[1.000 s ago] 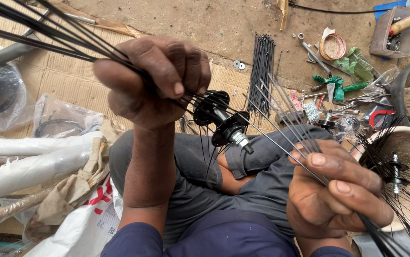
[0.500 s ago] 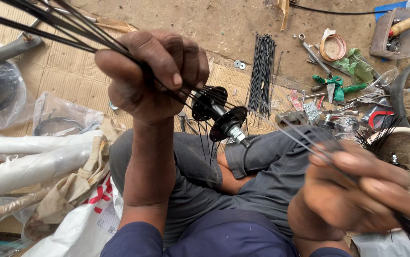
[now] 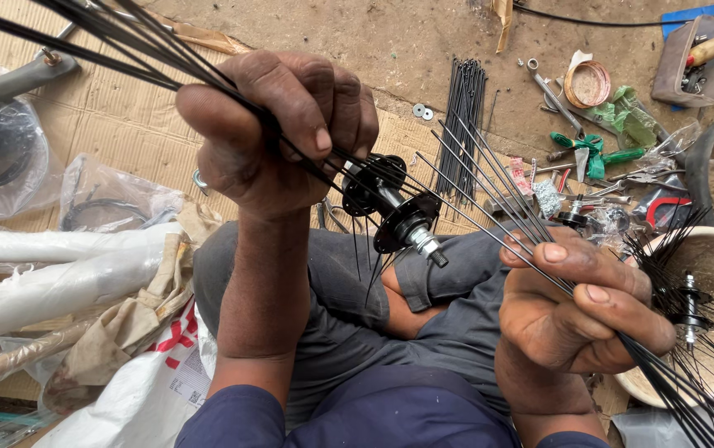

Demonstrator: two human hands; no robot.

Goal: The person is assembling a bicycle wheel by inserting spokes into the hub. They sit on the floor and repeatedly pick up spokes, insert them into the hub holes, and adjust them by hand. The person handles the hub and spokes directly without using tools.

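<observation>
Gripping a fan of black spokes [image 3: 125, 37], the left hand [image 3: 278, 133] is fisted tight above the lap, with the black wheel hub [image 3: 394, 211] hanging just beside it. The right hand [image 3: 577, 307] pinches another spoke bundle [image 3: 490, 178]. On the cardboard [image 3: 125, 137] at left lie clear plastic bags [image 3: 112, 195] — a white sack with red marking [image 3: 154, 373] sits nearer.

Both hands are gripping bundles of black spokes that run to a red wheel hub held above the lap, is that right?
Not quite: the hub is black, not red. The head view shows the left hand and right hand each gripping black spokes that run to it, above the lap.
</observation>
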